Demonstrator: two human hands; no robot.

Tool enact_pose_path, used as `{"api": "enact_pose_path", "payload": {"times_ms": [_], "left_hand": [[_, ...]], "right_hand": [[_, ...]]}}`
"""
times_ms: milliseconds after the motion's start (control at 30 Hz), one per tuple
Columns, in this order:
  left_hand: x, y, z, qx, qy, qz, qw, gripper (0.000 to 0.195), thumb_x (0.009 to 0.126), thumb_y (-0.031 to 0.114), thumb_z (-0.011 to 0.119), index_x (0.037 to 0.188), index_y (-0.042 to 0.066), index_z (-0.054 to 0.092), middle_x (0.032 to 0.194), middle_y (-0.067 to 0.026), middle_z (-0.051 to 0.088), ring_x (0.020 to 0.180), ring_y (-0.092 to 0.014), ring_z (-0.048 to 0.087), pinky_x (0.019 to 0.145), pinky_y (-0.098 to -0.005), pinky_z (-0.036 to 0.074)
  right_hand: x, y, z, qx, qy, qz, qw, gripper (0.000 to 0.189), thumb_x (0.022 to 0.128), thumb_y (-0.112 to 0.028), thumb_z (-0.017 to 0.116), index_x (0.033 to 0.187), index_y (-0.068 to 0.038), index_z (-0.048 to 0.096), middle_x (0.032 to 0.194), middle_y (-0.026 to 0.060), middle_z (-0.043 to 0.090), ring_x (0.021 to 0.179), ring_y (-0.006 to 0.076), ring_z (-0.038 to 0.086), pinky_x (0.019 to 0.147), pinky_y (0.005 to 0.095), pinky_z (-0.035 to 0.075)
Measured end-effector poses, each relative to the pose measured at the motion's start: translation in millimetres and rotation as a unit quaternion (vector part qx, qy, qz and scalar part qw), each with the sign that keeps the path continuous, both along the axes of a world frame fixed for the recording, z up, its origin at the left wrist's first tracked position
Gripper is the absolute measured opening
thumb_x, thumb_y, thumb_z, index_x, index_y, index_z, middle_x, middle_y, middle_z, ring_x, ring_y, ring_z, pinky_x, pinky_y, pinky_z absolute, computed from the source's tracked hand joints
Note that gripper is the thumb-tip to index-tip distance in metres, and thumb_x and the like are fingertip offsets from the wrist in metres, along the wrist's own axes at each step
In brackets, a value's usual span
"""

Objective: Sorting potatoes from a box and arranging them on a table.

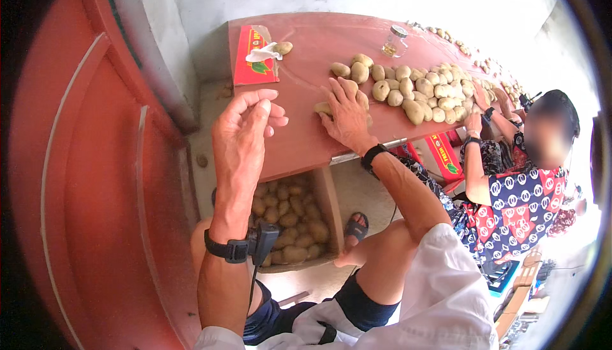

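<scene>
My right hand [345, 113] lies palm down over several potatoes [362, 100] on the red table [296, 151]. Its fingers are spread and bent over them, and part of these potatoes is hidden beneath. Raised near the table's left end, my left hand [248, 127] has curled fingers with the thumb against them; nothing shows in it. Below that hand, under the table edge, stands a cardboard box [330, 202] holding many potatoes [289, 221]. A large group of potatoes [430, 89] covers the table to the right of my right hand.
A red cardboard piece [248, 70] carries a white cloth or paper [262, 53], beside a single potato [283, 48]. Farther back stands a lidded clear jar [395, 41]. A co-worker [519, 197] sits at right, hands at the potatoes. Another red box [442, 158] is below the table.
</scene>
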State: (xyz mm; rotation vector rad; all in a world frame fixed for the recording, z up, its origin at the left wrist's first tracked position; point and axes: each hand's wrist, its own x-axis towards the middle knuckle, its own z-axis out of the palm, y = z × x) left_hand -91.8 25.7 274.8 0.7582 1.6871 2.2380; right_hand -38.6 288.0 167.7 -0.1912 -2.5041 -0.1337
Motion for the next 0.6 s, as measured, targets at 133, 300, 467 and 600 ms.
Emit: {"api": "enact_pose_path", "payload": {"times_ms": [133, 300, 467, 600], "left_hand": [[-2, -2, 4, 0.007, 0.013, 0.007, 1.000, 0.019, 0.104, 0.009, 0.056, 0.112, 0.001, 0.071, 0.089, -0.0055, 0.071, 0.080, -0.013, 0.070, 0.069, -0.0246, 0.048], [2, -3, 10, 0.003, 0.005, 0.008, 1.000, 0.018, 0.104, 0.010, 0.057, 0.112, 0.001, 0.071, 0.090, -0.0056, 0.071, 0.080, -0.012, 0.069, 0.069, -0.0245, 0.048], [17, -3, 18, -0.019, 0.010, 0.002, 1.000, 0.020, 0.103, 0.011, 0.056, 0.115, 0.000, 0.068, 0.092, -0.0056, 0.070, 0.083, -0.014, 0.068, 0.074, -0.0251, 0.049], [30, -4, 27, -0.030, 0.023, 0.004, 0.999, 0.020, 0.103, 0.010, 0.056, 0.115, 0.000, 0.069, 0.092, -0.0052, 0.070, 0.083, -0.013, 0.068, 0.074, -0.0248, 0.048]], "right_hand": [[-2, -10, 2, -0.029, -0.022, 0.053, 0.998, 0.066, 0.079, -0.018, 0.073, 0.141, -0.009, 0.053, 0.152, 0.0163, 0.044, 0.145, 0.0369, 0.037, 0.111, 0.0556, 0.040], [4, -22, 13, -0.164, -0.005, 0.078, 0.983, 0.071, 0.078, -0.019, 0.077, 0.143, -0.012, 0.048, 0.150, 0.0183, 0.044, 0.140, 0.0391, 0.043, 0.107, 0.0459, 0.049], [10, -31, 24, -0.165, -0.021, 0.112, 0.980, 0.071, 0.080, -0.027, 0.079, 0.142, -0.012, 0.048, 0.141, 0.0185, 0.049, 0.132, 0.0394, 0.049, 0.098, 0.0457, 0.054], [14, -39, 31, -0.190, -0.024, 0.087, 0.978, 0.062, 0.082, -0.032, 0.077, 0.135, -0.011, 0.053, 0.129, 0.0194, 0.054, 0.123, 0.0398, 0.054, 0.090, 0.0488, 0.056]]}}
